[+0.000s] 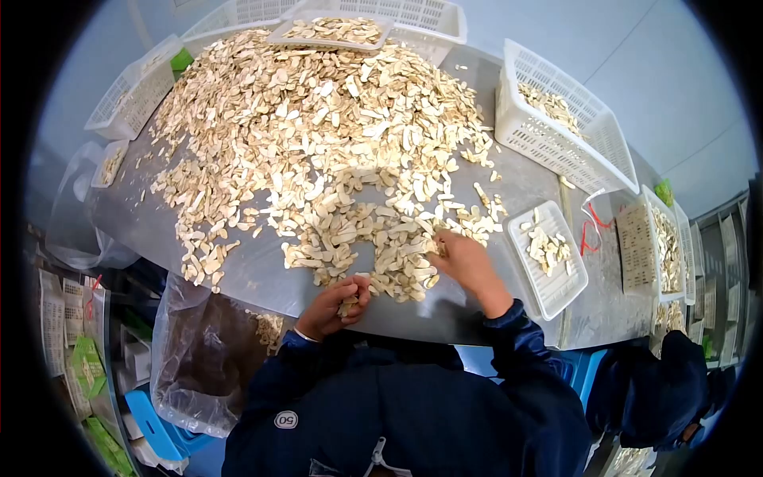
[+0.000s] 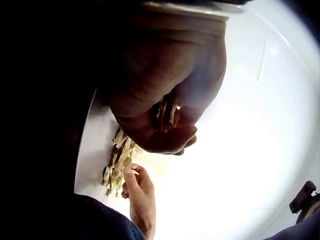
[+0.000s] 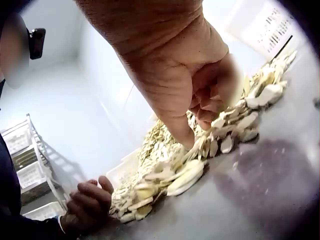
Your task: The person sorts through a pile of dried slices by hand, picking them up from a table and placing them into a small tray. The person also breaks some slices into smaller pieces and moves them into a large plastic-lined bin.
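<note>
A broad heap of pale dried mushroom slices (image 1: 318, 111) covers much of the metal table, with a smaller spread of slices (image 1: 381, 230) close to the person. At that spread's near left edge, the left hand (image 1: 338, 306) curls its fingers around a few slices (image 2: 169, 114), visible inside the palm in the left wrist view. The right hand (image 1: 465, 266) reaches down at the spread's right edge. In the right wrist view its thumb and bent fingers (image 3: 207, 107) are among the slices; I cannot tell whether they pinch one.
Right of the right hand lies a white tray (image 1: 584, 278) with some slices. White perforated baskets (image 1: 572, 163) stand at the right, back and left edges. A shallow tray of slices (image 1: 334, 30) sits atop the heap. A clear plastic bag (image 1: 179, 358) hangs below the table's left front.
</note>
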{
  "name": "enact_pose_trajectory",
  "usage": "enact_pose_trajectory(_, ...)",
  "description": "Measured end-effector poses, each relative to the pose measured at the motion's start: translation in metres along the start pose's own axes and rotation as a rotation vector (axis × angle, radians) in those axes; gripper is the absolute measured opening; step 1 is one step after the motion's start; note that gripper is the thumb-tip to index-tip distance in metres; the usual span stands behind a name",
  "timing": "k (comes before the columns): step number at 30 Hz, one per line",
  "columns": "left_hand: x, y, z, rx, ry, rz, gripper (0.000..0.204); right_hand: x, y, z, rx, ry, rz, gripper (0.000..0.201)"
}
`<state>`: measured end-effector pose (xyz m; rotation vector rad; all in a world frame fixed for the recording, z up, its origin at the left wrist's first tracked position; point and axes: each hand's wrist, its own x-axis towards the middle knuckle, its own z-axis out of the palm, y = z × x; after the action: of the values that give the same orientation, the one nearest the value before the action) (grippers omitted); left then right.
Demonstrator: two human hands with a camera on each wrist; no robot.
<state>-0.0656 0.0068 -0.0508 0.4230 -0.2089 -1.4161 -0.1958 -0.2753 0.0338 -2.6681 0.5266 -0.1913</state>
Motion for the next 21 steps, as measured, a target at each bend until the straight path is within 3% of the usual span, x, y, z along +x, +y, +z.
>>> enact_pose_trajectory(6,0.006,-0.012,-0.006,0.041,-0.082,-0.122,0.028,-0.004,-0.001,0.023,0.023,0.087,-0.030,0.017)
enact_pose_trajectory(9,0.011,-0.014,0.013,0.106,0.065,-0.127,0.033,-0.013,-0.019,0.022,0.203,0.140,-0.016,0.012)
enact_pose_trajectory(11,0.015,-0.006,0.030,0.114,0.096,-0.166,0.035,-0.021,-0.045,0.005,0.469,-0.175,0.058,0.014)
enact_pose_trajectory(13,0.015,-0.005,0.035,0.118,0.130,-0.176,0.037,-0.021,-0.053,-0.007,0.603,-0.357,-0.047,0.017)
enact_pose_trajectory(15,0.014,-0.007,0.037,0.117,0.161,-0.145,0.040,-0.012,-0.019,0.010,0.424,0.009,-0.177,0.023)
enact_pose_trajectory(17,0.013,-0.009,0.017,0.109,0.059,-0.168,0.040,0.004,0.007,-0.002,0.093,0.234,-0.032,0.033)
enact_pose_trajectory(18,0.012,-0.011,0.008,0.106,0.006,-0.176,0.040,0.013,0.035,0.005,-0.084,0.340,-0.055,0.036)
enact_pose_trajectory(19,0.011,-0.012,0.003,0.108,-0.007,-0.174,0.040,0.011,0.053,0.009,-0.194,0.327,0.014,0.036)
enact_pose_trajectory(21,0.011,-0.010,0.002,0.114,-0.027,-0.166,0.039,0.007,0.062,0.009,-0.151,0.306,-0.014,0.025)
